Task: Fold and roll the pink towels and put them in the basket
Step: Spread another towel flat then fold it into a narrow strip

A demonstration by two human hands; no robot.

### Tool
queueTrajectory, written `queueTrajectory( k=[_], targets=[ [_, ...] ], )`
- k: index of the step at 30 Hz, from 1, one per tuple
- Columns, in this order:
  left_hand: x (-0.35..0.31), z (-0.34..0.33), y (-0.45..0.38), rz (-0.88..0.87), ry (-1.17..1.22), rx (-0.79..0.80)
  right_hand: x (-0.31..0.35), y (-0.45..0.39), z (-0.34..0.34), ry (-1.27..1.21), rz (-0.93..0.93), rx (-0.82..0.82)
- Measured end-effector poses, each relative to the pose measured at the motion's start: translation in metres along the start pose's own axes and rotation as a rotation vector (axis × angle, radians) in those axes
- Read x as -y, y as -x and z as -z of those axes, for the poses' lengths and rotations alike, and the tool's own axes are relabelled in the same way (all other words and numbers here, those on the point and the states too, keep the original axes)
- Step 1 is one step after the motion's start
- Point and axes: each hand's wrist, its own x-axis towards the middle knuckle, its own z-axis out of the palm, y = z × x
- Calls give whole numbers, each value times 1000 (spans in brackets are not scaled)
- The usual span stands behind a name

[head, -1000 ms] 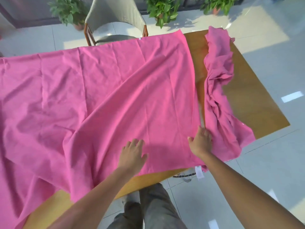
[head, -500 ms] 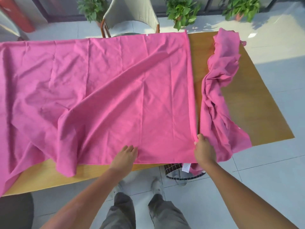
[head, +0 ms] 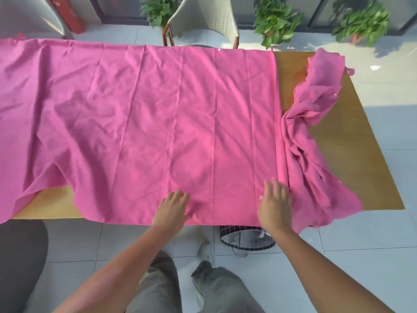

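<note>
A large pink towel lies spread over most of the wooden table, wrinkled at its left. My left hand rests flat on its near edge, fingers straight. My right hand lies flat on the towel's near right corner, fingers spread. A second pink towel lies crumpled in a long heap just to the right, its near end hanging off the table edge. A dark wire basket stands on the floor below the table's near edge, partly hidden by the towels.
A chair stands behind the table, with potted plants along the far wall. Bare wood shows at the table's right end and near left edge. A dark rounded seat is at the lower left. My legs stand on the tiled floor.
The big diagonal fold in the large towel has been smoothed out and it lies flatter. My right hand let go of the corner and now lies flat. The view pulled back.
</note>
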Motion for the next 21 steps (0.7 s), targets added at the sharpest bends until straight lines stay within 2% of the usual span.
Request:
queueTrajectory(
  k=[2, 4, 8, 11, 15, 21],
  targets=[
    [4, -6, 2, 14, 6, -19, 20, 5, -10, -31, 95, 107],
    [0, -9, 6, -4, 51, -43, 36, 12, -18, -55, 100, 155],
    [-5, -2, 21, 5, 288, 37, 61, 24, -24, -105, 121, 130],
    [13, 14, 37, 85, 394, -19, 83, 25, -25, -129, 202, 129],
    [69, 44, 63, 236, 451, -137, 131, 23, -25, -137, 337, 148],
    [187, 80, 98, 421, 498, -267, 234, 14, -17, -144, 530, 201]
  ],
)
